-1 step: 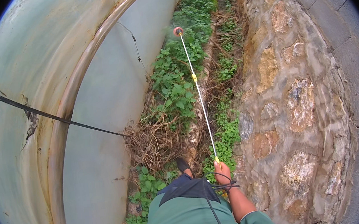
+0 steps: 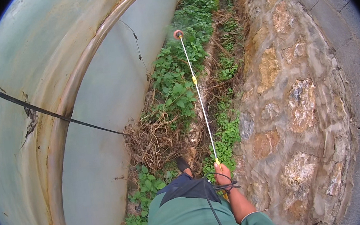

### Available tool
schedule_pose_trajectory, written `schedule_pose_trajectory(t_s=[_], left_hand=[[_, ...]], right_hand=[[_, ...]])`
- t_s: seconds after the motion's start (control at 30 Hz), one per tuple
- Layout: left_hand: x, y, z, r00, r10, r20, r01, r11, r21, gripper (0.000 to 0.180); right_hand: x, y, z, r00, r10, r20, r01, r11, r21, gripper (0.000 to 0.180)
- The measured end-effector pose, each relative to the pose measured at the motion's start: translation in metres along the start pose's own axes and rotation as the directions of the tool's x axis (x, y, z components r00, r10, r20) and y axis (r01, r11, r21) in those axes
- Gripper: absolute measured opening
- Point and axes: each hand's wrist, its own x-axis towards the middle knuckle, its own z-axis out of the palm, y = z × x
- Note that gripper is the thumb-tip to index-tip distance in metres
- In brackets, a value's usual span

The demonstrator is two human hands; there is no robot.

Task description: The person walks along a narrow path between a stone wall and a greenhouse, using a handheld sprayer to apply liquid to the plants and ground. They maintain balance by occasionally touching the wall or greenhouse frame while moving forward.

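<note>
My right hand is wrapped round the yellow handle end of a spray wand, its thumb lying along the top. The thin silver tube runs forward from my fist, with a yellow joint partway along. At its far end a round reddish nozzle head hangs over leafy green plants, and a faint mist shows about it. A dark cord loops around my right wrist. My left hand is out of sight.
Plastic sheeting over a curved frame pipe rises on the left, with a black strap stretched across. A rough stone wall stands on the right. Dry stems lie heaped ahead of my shoe.
The nozzle head sits very slightly lower and further left in view. My right hand keeps its hold on the wand.
</note>
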Motion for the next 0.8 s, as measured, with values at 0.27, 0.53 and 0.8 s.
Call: schedule_pose_trajectory(t_s=[0.27,0.53,0.8], left_hand=[[-0.007,-0.052,0.025,0.992,-0.106,0.072,0.105,0.994,0.017,0.037],[-0.028,-0.100,0.036,0.971,-0.215,0.100,0.209,0.975,0.072,0.036],[-0.036,-0.092,0.029,0.979,-0.199,0.042,0.198,0.980,0.018,0.035]], right_hand=[[-0.074,0.058,-0.049,0.998,-0.011,-0.065,-0.007,0.966,-0.260,0.039],[-0.056,0.045,-0.047,0.984,0.034,-0.177,-0.065,0.983,-0.174,0.044],[-0.060,0.035,-0.033,0.979,0.149,-0.138,-0.145,0.989,0.038,0.043]])
